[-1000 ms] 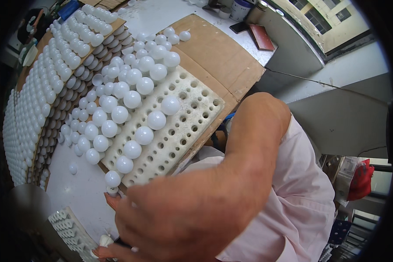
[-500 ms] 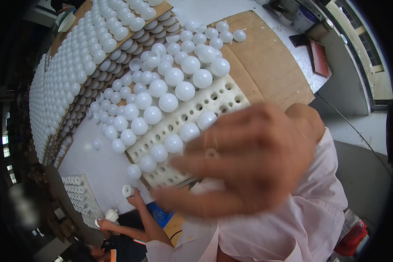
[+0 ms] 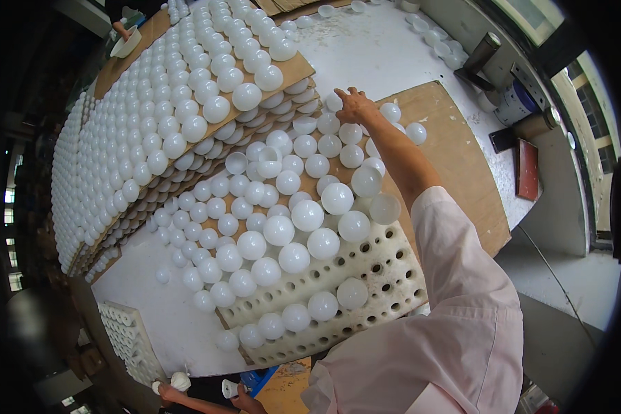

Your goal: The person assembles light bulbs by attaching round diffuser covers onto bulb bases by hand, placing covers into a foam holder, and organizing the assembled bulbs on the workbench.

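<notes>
My right arm, in a pale pink sleeve, stretches across the table. At its end my right hand (image 3: 355,107) is open, fingers apart, at the edge of a white dome-shaped bulb cover (image 3: 333,102); I cannot make out a firm grip. Low in the view my left hand (image 3: 247,401) is closed round a white lamp base (image 3: 230,388), partly cut off by the lower edge. Between them lies a cream foam board (image 3: 310,283) full of round holes, with rows of white bulbs (image 3: 323,243) at its far side and a shorter row (image 3: 296,318) nearer me.
Stacked cardboard layers of white bulbs (image 3: 193,127) rise at the left. Loose covers (image 3: 288,182) crowd brown cardboard (image 3: 455,159). A co-worker's hand (image 3: 169,393) holds a white bulb (image 3: 180,381) beside a tray of white bases (image 3: 125,334). A bucket (image 3: 514,103) and red-brown box (image 3: 528,169) stand right.
My right hand has swept from close in front of the view to the far covers. My left hand with the lamp base sits lower in view. The whole view has shifted.
</notes>
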The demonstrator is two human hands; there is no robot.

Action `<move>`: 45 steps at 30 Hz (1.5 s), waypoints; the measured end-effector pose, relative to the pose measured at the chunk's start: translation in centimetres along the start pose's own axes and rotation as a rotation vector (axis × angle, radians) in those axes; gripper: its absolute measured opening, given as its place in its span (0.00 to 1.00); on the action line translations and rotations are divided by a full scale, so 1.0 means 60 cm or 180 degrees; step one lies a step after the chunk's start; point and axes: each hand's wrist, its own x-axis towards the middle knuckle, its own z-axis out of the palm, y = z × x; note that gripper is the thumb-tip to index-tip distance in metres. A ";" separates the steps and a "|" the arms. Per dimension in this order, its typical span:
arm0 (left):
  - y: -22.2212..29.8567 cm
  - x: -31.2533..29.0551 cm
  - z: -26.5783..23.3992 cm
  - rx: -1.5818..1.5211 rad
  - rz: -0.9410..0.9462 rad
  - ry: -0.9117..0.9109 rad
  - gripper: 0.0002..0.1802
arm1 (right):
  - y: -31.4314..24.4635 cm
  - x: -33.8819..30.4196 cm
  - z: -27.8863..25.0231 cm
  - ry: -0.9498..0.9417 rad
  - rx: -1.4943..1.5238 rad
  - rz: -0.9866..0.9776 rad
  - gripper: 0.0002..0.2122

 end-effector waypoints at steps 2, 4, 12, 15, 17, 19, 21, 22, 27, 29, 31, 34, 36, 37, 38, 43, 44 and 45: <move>-0.004 -0.004 -0.001 -0.0059 -0.0046 0.0015 0.19 | 0.008 0.029 0.016 -0.0080 -0.0156 0.0022 0.35; 0.002 -0.009 0.000 -0.0147 -0.0055 0.0012 0.19 | 0.011 0.045 0.026 -0.0092 -0.0317 0.0054 0.33; 0.034 -0.022 0.040 -0.0373 -0.0017 -0.0247 0.17 | 0.045 0.030 -0.012 -0.0122 -0.0713 -0.0384 0.32; 0.053 -0.034 0.025 -0.0544 0.0046 -0.0163 0.16 | 0.061 -0.029 -0.003 -0.0156 -0.0727 -0.0713 0.34; 0.053 -0.034 0.026 -0.0777 0.0082 -0.0047 0.16 | 0.092 -0.084 0.016 -0.0199 -0.0503 -0.0927 0.34; 0.068 -0.037 0.057 -0.0982 0.0093 -0.0254 0.17 | 0.142 -0.127 0.036 0.0038 -0.0397 -0.0853 0.38; 0.061 -0.027 0.086 -0.1239 0.0233 -0.0423 0.24 | 0.176 -0.185 0.029 0.0652 0.0349 -0.1013 0.35; 0.078 -0.039 0.092 -0.1327 0.0115 -0.0524 0.26 | 0.176 -0.233 0.021 0.0932 0.0680 -0.0936 0.32; 0.111 -0.086 0.075 -0.1838 0.0164 -0.0829 0.31 | 0.339 -0.339 0.219 0.1955 0.3290 -0.0046 0.17; 0.125 -0.098 0.081 -0.1988 0.0157 -0.0980 0.31 | 0.378 -0.374 0.290 0.2121 0.3182 0.0436 0.18; 0.136 -0.108 0.087 -0.2161 0.0157 -0.1355 0.32 | 0.386 -0.400 0.303 0.2212 0.3270 0.0382 0.18; 0.130 -0.109 0.095 -0.2279 0.0226 -0.1576 0.31 | 0.411 -0.435 0.313 0.2360 0.3109 0.0171 0.19; 0.139 -0.118 0.099 -0.2337 0.0106 -0.1828 0.30 | 0.484 -0.441 0.342 0.2469 0.3117 -0.0395 0.19; 0.145 -0.124 0.098 -0.2353 0.0111 -0.1848 0.30 | 0.492 -0.446 0.345 0.2496 0.3110 -0.0400 0.19; 0.149 -0.129 0.098 -0.2414 0.0006 -0.1969 0.30 | 0.502 -0.454 0.347 0.2242 0.3211 -0.0364 0.21; 0.159 -0.126 0.099 -0.2511 -0.0135 -0.2534 0.30 | 0.382 -0.528 0.235 0.1014 0.0742 -0.0262 0.31; 0.164 -0.116 0.104 -0.2426 -0.0041 -0.2685 0.29 | 0.325 -0.548 0.185 0.0819 -0.0149 -0.0061 0.33; 0.163 -0.114 0.107 -0.2324 -0.0001 -0.2862 0.29 | 0.308 -0.545 0.174 0.0730 -0.0055 0.0207 0.31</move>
